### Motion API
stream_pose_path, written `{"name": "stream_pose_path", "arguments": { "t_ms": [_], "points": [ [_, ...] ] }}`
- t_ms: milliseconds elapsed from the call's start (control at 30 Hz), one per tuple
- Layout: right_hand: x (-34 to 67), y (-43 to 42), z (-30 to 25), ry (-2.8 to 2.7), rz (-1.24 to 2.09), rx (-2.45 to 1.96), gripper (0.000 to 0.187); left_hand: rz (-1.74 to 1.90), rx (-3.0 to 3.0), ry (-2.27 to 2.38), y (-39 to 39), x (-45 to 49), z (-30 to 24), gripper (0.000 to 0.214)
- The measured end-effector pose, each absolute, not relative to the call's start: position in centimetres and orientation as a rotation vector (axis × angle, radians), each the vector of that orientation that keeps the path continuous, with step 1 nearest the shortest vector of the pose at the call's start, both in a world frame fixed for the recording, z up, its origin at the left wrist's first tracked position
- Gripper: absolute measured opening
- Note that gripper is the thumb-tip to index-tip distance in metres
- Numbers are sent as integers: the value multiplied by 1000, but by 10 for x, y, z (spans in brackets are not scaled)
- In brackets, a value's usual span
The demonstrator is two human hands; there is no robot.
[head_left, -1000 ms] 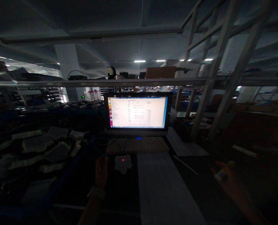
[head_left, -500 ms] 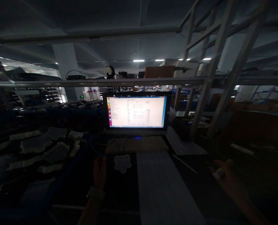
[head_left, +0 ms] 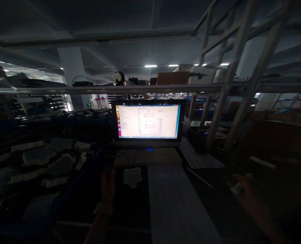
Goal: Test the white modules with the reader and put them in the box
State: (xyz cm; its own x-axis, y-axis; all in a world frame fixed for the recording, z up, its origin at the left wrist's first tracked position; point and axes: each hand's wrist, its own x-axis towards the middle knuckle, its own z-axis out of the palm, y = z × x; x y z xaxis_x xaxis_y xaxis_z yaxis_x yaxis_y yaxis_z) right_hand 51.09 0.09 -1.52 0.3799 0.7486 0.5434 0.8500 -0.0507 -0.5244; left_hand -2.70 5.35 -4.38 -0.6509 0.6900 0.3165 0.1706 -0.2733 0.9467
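Observation:
The scene is very dark. My left hand (head_left: 108, 186), with a pale band at the wrist, reaches forward over the dark bench beside a small white flat piece (head_left: 132, 176); its fingers lie close together and I cannot see anything in them. My right hand (head_left: 244, 193) is at the lower right, closed around a small pale object (head_left: 237, 187) with a yellowish end. A lit monitor (head_left: 148, 121) stands ahead with a keyboard (head_left: 147, 157) in front of it.
A pale mat (head_left: 178, 206) runs down the bench to the right of my left hand. Several pale flat pieces (head_left: 46, 159) lie in a heap at the left. A shelf rail (head_left: 114, 89) crosses above the monitor, and a slanted metal frame (head_left: 231, 84) rises at the right.
The red light on the small white piece has gone out. My hands have barely moved; the view has shifted slightly.

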Motion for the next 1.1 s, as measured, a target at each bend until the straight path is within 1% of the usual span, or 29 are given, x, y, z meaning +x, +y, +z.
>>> {"name": "stream_pose_path", "arguments": {
  "t_ms": [133, 267, 467, 600, 900, 1100],
  "points": [
    [513, 1, -18, -1424, -145, -1811, 43, 1988, 1030, 1629, 54, -28, -44, 58],
    [514, 1, -17, -1433, -135, -1811, 41, 1976, 1040, 1611, 52, -29, -41, 59],
    [514, 3, -16, -1402, -131, -1808, 43, 1970, 1084, 1585, 48, -24, -34, 67],
    [515, 2, -17, -1429, -163, -1815, 39, 1964, 1084, 1605, 48, -23, -34, 71],
    [504, -2, -8, -1395, -139, -1860, 47, 1979, 1116, 1616, 46, -23, -33, 70],
    [512, 1, -17, -1405, -155, -1836, 45, 1968, 1127, 1618, 47, -25, -35, 69]
  ]
}}
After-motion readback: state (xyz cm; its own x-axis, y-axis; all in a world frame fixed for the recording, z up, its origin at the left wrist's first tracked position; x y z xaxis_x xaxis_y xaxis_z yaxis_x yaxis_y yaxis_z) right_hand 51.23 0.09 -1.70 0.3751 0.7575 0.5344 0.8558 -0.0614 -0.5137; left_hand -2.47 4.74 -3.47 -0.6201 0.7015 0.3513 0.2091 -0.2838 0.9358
